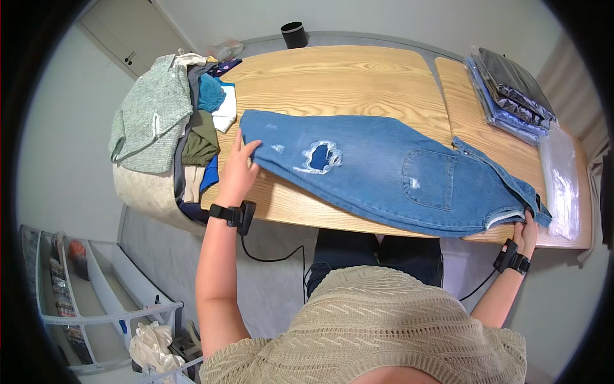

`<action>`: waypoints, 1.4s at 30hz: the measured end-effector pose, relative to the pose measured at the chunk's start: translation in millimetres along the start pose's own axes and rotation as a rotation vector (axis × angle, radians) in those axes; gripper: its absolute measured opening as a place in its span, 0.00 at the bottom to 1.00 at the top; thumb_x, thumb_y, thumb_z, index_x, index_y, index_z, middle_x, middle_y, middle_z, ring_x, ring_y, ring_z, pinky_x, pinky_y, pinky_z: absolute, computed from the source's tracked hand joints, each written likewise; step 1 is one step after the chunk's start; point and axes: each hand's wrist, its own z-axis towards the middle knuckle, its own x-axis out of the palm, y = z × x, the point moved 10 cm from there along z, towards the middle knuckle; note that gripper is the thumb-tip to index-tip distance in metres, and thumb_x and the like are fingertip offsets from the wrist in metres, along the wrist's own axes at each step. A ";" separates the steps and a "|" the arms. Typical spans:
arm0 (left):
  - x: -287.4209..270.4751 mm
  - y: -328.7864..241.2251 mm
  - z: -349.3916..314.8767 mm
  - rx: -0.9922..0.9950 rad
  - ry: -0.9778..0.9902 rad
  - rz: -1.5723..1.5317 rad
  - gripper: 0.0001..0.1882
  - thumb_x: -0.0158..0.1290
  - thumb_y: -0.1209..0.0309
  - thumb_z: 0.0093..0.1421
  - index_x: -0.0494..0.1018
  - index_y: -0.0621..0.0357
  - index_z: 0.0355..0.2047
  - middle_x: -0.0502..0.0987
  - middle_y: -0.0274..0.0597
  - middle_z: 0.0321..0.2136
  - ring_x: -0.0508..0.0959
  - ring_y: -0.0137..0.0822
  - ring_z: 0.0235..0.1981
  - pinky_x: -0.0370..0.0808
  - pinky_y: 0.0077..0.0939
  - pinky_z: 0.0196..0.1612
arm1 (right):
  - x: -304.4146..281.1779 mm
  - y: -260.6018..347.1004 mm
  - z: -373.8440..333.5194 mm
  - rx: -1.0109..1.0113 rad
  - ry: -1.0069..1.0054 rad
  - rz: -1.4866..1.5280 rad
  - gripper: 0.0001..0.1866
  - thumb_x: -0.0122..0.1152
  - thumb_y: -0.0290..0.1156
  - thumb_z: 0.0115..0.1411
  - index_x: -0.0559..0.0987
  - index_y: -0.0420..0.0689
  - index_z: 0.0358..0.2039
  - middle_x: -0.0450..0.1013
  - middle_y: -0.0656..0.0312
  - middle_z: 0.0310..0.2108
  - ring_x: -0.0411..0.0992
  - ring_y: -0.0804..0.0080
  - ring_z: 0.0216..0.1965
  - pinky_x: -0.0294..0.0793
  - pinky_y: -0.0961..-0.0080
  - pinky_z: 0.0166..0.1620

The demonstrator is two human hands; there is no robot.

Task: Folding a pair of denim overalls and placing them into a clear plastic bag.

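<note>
A pair of ripped blue jeans, folded lengthwise, lies across the front of the wooden table, its frayed hole toward the left and a back pocket toward the right. At the leg ends, my left hand has its fingers at the near corner of the hem, thumb and fingers about the cloth. My right hand grips the waistband at the near right, its fingers partly hidden by the denim. Along the front, the near edge of the jeans reaches the table edge.
Several garments, a grey-green sweater among them, are heaped at the left. On the right stand a stack of bagged clothes and clear plastic bags. A black bin stands behind the wooden table; a compartmented rack is lower left.
</note>
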 end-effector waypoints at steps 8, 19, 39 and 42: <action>-85.1 -62.8 -52.4 0.458 -0.565 0.380 0.12 0.53 0.79 0.44 0.77 0.55 0.31 0.79 0.30 0.36 0.74 0.38 0.40 0.68 0.35 0.45 | 24.7 0.8 -13.7 0.080 0.080 0.043 0.09 0.55 0.24 0.61 0.72 0.43 0.43 0.71 0.65 0.36 0.68 0.83 0.28 0.68 0.92 0.22; -30.5 103.1 -62.1 -0.247 -0.112 -0.152 0.14 0.50 0.68 0.55 0.75 0.64 0.38 0.76 0.49 0.41 0.75 0.45 0.45 0.71 0.36 0.48 | 28.5 9.9 -14.7 0.023 -0.041 0.086 0.06 0.58 0.29 0.60 0.73 0.42 0.30 0.68 0.68 0.23 0.62 0.86 0.16 0.61 0.93 0.15; -34.6 136.1 -45.5 -0.469 -0.278 -0.947 0.16 0.49 0.89 0.48 0.70 0.64 0.39 0.76 0.38 0.36 0.75 0.27 0.37 0.71 0.19 0.42 | 21.5 6.9 -21.4 0.063 -0.071 0.095 0.07 0.59 0.28 0.59 0.73 0.43 0.37 0.70 0.66 0.32 0.64 0.87 0.21 0.64 0.96 0.18; -29.5 145.8 -52.6 -0.550 -0.315 -0.664 0.20 0.47 0.87 0.47 0.68 0.68 0.44 0.74 0.46 0.43 0.74 0.36 0.45 0.70 0.26 0.50 | 20.0 7.9 -16.9 0.004 -0.027 0.035 0.07 0.59 0.28 0.59 0.73 0.42 0.37 0.70 0.66 0.32 0.65 0.87 0.23 0.66 0.95 0.19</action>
